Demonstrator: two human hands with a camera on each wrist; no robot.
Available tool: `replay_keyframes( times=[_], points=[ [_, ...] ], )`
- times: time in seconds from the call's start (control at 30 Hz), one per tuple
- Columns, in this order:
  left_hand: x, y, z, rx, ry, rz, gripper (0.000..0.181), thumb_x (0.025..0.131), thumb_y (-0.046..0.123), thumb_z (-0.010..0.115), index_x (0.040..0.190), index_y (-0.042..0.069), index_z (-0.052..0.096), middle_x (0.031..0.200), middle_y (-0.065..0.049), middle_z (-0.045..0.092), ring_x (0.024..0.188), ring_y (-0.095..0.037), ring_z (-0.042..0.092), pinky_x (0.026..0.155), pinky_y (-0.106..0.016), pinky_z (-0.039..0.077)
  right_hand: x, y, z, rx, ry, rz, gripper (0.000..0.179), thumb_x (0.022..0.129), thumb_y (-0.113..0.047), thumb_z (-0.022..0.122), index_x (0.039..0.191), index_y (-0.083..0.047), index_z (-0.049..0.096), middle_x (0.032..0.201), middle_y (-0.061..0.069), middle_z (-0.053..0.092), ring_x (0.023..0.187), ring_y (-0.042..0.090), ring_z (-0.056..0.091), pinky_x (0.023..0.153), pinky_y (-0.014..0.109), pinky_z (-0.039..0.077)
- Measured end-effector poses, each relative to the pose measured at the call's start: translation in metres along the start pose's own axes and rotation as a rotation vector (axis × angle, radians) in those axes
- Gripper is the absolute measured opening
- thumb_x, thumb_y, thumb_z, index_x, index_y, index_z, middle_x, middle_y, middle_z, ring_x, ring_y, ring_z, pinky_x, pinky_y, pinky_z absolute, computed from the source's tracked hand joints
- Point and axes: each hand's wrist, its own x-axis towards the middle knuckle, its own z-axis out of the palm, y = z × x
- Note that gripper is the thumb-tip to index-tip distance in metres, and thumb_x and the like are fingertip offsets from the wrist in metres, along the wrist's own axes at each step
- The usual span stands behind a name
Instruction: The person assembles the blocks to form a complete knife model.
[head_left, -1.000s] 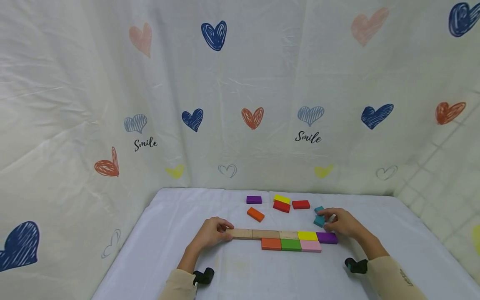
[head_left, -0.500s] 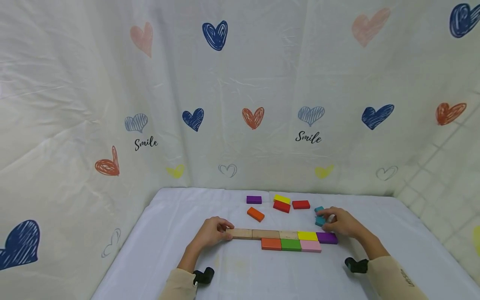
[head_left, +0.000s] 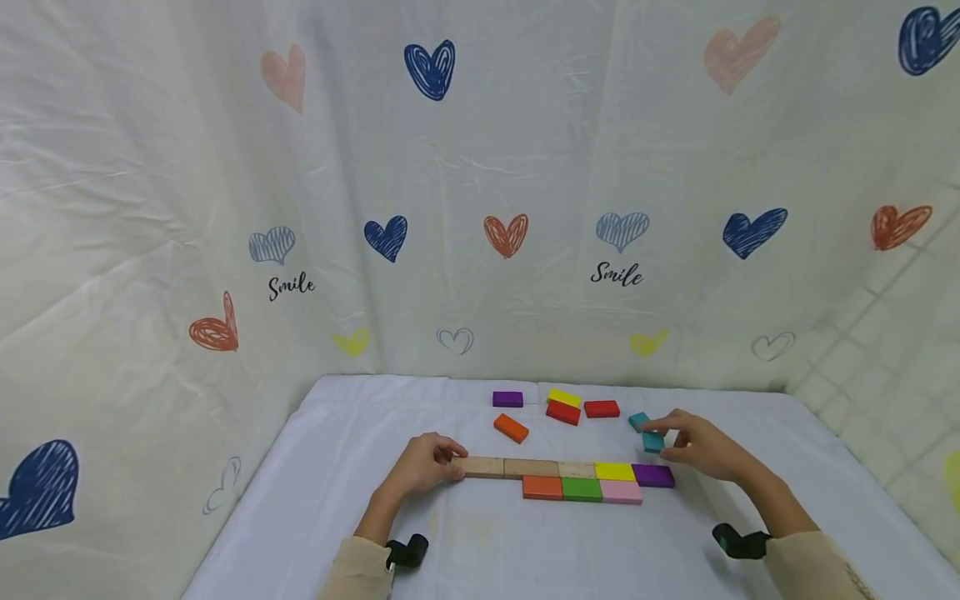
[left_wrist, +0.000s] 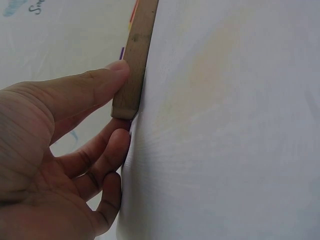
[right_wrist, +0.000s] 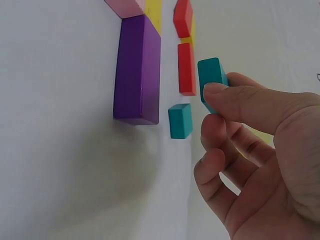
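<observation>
My left hand [head_left: 422,464] pinches the left end of a plain wooden block [head_left: 482,467], which begins a row on the table; up close in the left wrist view, the thumb [left_wrist: 95,82] lies against the wood. My right hand [head_left: 696,445] pinches a small teal block [right_wrist: 212,80] between thumb and fingers. Beside that hand a second teal block [head_left: 638,422] lies on the cloth. The back row continues with more plain blocks, a yellow block [head_left: 615,472] and a purple block [head_left: 653,476]. In front of it sit orange-red [head_left: 542,487], green [head_left: 582,489] and pink [head_left: 621,492] blocks.
Loose blocks lie farther back: purple [head_left: 507,399], orange [head_left: 512,428], yellow [head_left: 564,397] touching red [head_left: 563,412], and another red [head_left: 602,409]. A white cloth covers the table [head_left: 480,550]. Behind it hangs a heart-printed curtain [head_left: 547,317].
My right hand has shifted slightly right with one teal block, which now sits farther from the second teal block's left side. My left hand and the rows have not visibly moved.
</observation>
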Motion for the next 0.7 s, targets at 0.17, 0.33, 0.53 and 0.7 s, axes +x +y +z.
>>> replay_keyframes(
  times=[0.17, 0.33, 0.53, 0.7],
  points=[
    [-0.001, 0.001, -0.001, -0.002, -0.002, -0.006, 0.021, 0.084, 0.019, 0.085, 0.103, 0.022, 0.08, 0.094, 0.001, 0.065, 0.086, -0.017, 0.055, 0.074, -0.031, 0.046, -0.014, -0.004, 0.002, 0.005, -0.006, 0.023, 0.044, 0.091, -0.013, 0.075, 0.133, -0.009, 0.067, 0.11, 0.006, 0.061, 0.082, 0.016, 0.053, 0.066, 0.023, 0.05],
    [0.0, 0.0, -0.002, -0.006, -0.001, 0.0, 0.02, 0.084, 0.019, 0.085, 0.103, 0.023, 0.079, 0.094, 0.002, 0.064, 0.087, -0.018, 0.055, 0.075, -0.032, 0.046, -0.025, -0.003, 0.008, 0.024, -0.005, 0.038, 0.044, 0.09, -0.012, 0.075, 0.133, -0.01, 0.067, 0.107, 0.005, 0.059, 0.08, 0.015, 0.052, 0.065, 0.023, 0.05],
    [-0.001, -0.003, -0.001, -0.006, 0.016, 0.034, 0.021, 0.081, 0.018, 0.087, 0.101, 0.02, 0.08, 0.092, 0.001, 0.065, 0.084, -0.015, 0.056, 0.072, -0.029, 0.047, -0.036, 0.0, 0.018, 0.051, -0.017, 0.051, 0.044, 0.089, -0.011, 0.076, 0.132, -0.012, 0.068, 0.107, 0.005, 0.058, 0.081, 0.014, 0.052, 0.066, 0.022, 0.049],
    [0.0, -0.005, 0.001, -0.005, 0.018, 0.043, 0.021, 0.081, 0.018, 0.087, 0.1, 0.019, 0.08, 0.093, 0.0, 0.066, 0.084, -0.015, 0.056, 0.073, -0.029, 0.047, -0.041, 0.001, 0.026, 0.053, -0.033, 0.084, 0.042, 0.089, -0.01, 0.076, 0.13, -0.017, 0.07, 0.105, 0.004, 0.056, 0.08, 0.014, 0.051, 0.066, 0.021, 0.047]
  ],
)
